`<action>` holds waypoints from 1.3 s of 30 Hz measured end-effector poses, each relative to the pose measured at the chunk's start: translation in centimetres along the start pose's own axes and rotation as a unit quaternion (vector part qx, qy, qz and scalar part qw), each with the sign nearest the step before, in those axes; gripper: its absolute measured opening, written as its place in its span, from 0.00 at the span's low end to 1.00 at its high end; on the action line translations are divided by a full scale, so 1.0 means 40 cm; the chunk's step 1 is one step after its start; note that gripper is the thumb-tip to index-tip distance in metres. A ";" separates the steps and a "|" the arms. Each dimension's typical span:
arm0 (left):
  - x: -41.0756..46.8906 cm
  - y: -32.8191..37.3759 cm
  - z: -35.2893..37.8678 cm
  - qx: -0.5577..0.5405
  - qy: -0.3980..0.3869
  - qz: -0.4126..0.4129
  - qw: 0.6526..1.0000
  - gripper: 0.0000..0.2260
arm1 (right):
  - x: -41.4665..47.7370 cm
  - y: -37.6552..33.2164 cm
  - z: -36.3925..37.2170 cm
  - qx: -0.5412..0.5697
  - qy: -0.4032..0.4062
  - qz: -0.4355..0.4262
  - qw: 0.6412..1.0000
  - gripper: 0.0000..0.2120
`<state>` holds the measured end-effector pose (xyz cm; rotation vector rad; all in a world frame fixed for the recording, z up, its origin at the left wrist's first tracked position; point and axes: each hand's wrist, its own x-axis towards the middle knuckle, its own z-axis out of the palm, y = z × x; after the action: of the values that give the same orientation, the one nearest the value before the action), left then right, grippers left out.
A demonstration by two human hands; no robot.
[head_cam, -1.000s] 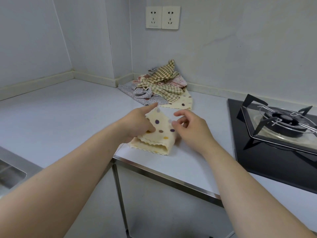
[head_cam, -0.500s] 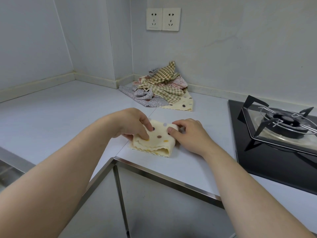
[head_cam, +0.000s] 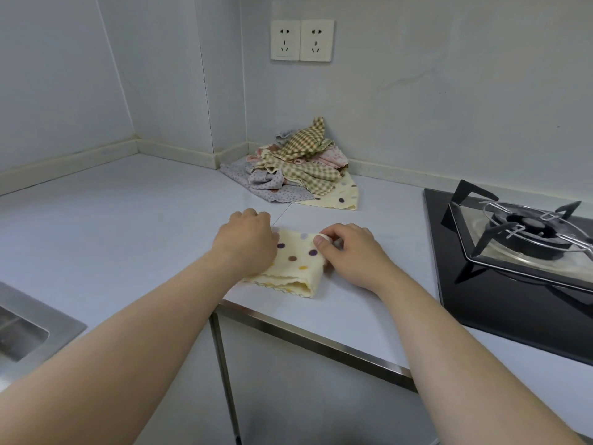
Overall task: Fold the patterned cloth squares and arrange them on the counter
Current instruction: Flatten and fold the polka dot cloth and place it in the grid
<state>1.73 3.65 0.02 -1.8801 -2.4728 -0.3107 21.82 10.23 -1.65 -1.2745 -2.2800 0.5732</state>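
A folded cream cloth with coloured dots (head_cam: 296, 268) lies on the white counter (head_cam: 128, 226) near its front edge. My left hand (head_cam: 245, 240) rests knuckles-up on the cloth's left side, fingers curled over its far left corner. My right hand (head_cam: 348, 252) sits at the cloth's right edge, its thumb and fingers pinching the far right corner. A heap of unfolded patterned cloths (head_cam: 295, 168) lies in the back corner by the wall: checked, grey dotted, pink, and another cream dotted one.
A black gas hob with a burner and pan stand (head_cam: 519, 239) fills the counter to the right. A steel sink (head_cam: 29, 329) sits at the lower left. Two wall sockets (head_cam: 301, 40) are above the heap. The counter's metal front edge (head_cam: 321, 338) runs below the cloth.
The raised upper layer of the cream cloth has come down flat onto the counter. Both hands have shifted to the cloth's far corners, and the view has tilted slightly.
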 end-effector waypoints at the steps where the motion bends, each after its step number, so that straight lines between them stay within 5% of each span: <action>1: 0.003 -0.002 0.010 0.009 -0.007 0.013 1.000 0.18 | 0.000 0.000 -0.001 0.006 -0.001 0.000 1.000 0.13; 7: 0.016 -0.016 0.017 -0.088 -0.024 0.016 0.996 0.17 | 0.003 0.000 -0.001 0.078 -0.006 0.007 0.997 0.08; 13: 0.009 -0.013 -0.005 -0.155 -0.027 0.008 0.988 0.05 | -0.013 -0.014 -0.017 0.193 -0.041 -0.003 0.980 0.10; 20: -0.019 0.016 -0.077 -0.414 -0.038 -0.004 0.909 0.07 | -0.028 -0.030 -0.033 0.245 -0.057 -0.017 0.968 0.15; 24: -0.020 0.030 -0.069 -0.380 -0.015 0.029 0.924 0.07 | -0.030 -0.033 -0.031 0.269 -0.059 -0.023 0.961 0.15; 29: -0.010 0.016 -0.072 -0.423 0.052 0.013 0.905 0.05 | -0.034 -0.041 -0.047 0.347 -0.053 -0.027 0.936 0.13; 39: 0.005 -0.009 -0.087 -0.575 0.006 0.014 0.818 0.05 | -0.046 -0.056 -0.079 0.527 -0.116 -0.064 0.840 0.13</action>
<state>0.96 3.17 3.39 -2.0584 -2.3579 -2.1872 22.98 7.98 1.79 -0.4909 -1.6607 1.6814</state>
